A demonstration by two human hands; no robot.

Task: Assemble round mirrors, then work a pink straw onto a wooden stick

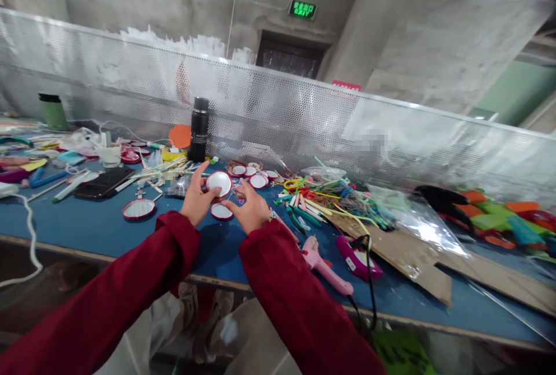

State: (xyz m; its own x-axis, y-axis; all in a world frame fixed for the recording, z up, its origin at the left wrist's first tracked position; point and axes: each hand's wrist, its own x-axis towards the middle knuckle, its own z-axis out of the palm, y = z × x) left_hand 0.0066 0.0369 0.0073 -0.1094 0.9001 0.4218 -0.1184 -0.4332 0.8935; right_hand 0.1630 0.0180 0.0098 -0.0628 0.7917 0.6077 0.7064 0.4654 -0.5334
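My left hand (198, 198) grips a small round red-rimmed disc (219, 184) with a pale face, raised above the table and tilted toward me. The thumb lies over its edge. Just right of it is my right hand (252, 204), its thumb and forefinger apart; I cannot make out anything held between them. Beneath the two hands, a second red-rimmed disc (221, 211) rests on the blue tabletop. Another disc with a shiny, mirror-like face (139, 209) lies to the left. Several similar discs (259, 180) are grouped behind my right hand.
A black bottle (199, 130) stands at the back by the perforated metal screen (286, 103). Nearer right are a pink glue gun (325, 268), a purple device (358, 258) and cardboard (391, 247). A phone (105, 183) lies left; coloured stems (313, 195) are piled right.
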